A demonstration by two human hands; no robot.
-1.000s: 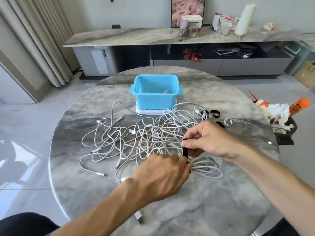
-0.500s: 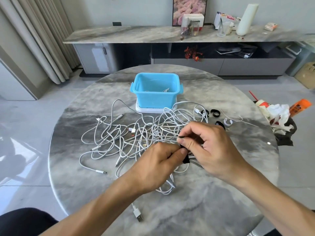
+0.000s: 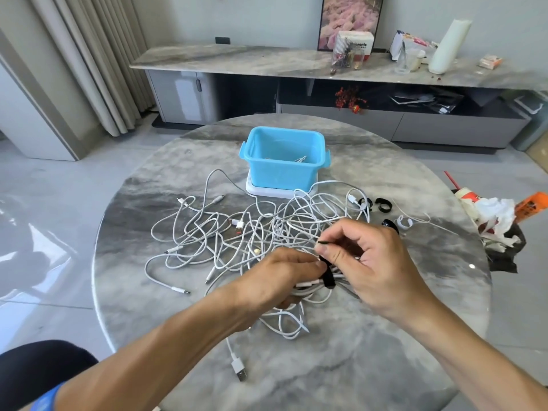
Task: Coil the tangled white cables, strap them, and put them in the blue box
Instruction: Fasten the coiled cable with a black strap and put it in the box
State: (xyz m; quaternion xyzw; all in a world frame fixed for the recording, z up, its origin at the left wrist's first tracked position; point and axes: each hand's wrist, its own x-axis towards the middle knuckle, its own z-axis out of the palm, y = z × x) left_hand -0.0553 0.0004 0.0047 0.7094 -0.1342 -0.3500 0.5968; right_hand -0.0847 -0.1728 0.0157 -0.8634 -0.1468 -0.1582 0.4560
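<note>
While both hands work at the table's middle, the scene reads, largest thing first:

Table [image 3: 370, 366]: one round grey marble top, carrying everything below.

Sideboard [image 3: 237, 59]: one long marble-topped unit at 12 o'clock beyond the table; on it one white box printed "Panasonic" [image 3: 355, 46], one tall white roll [image 3: 449, 46] and one framed pink picture [image 3: 350, 19].

Blue box [image 3: 283, 161]: one, at 12 o'clock on the table, standing on a white lid [image 3: 261, 189]; a white cable end shows inside it.

Tangled white cables [image 3: 225, 232]: one loose heap from the centre out to 9 o'clock; the number of separate cables cannot be told. One USB plug [image 3: 239, 370] trails toward 6 o'clock.

Rubbish heap [image 3: 498, 221]: one pile of crumpled white paper, black bag and an orange bottle at 3 o'clock, off the table edge.

Left hand [image 3: 284, 280]: fingers clenched round a coiled cable bundle [image 3: 311, 287], thumb pressing by the strap.

Right hand [image 3: 376, 262]: thumb and forefinger pinch the free end of the black strap [image 3: 328, 278], which wraps the bundle; this hand hides part of the heap.

Spare straps [image 3: 382, 204]: three black loops and one white loop at 2 o'clock, near the heap.
</note>
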